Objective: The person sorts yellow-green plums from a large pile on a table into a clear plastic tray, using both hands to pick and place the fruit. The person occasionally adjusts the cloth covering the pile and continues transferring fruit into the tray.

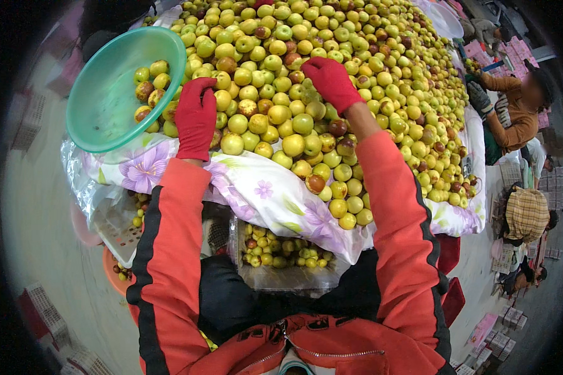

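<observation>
A large heap of yellow-green jujubes (281, 115), some with red-brown patches, covers a white cloth with purple flowers (262, 187). My left hand (196, 119), in a red knit glove, is at the near left side of the heap with its fingers curled down. Right beside it, a translucent green plastic basin (108, 108) tilts on the heap's left edge and holds several browned jujubes (152, 84). My right hand (332, 83), gloved in red too, reaches further into the heap, fingertips down among the fruit. Whether either hand grips a jujube is hidden by the fingers.
Below the cloth, between my knees, stands a lined crate (286, 276) of jujubes. At lower left are a white plastic basket (117, 234) and an orange basin (115, 272) with fruit. A person in gloves (506, 112) works at the right; stacked crates (502, 337) stand on the floor.
</observation>
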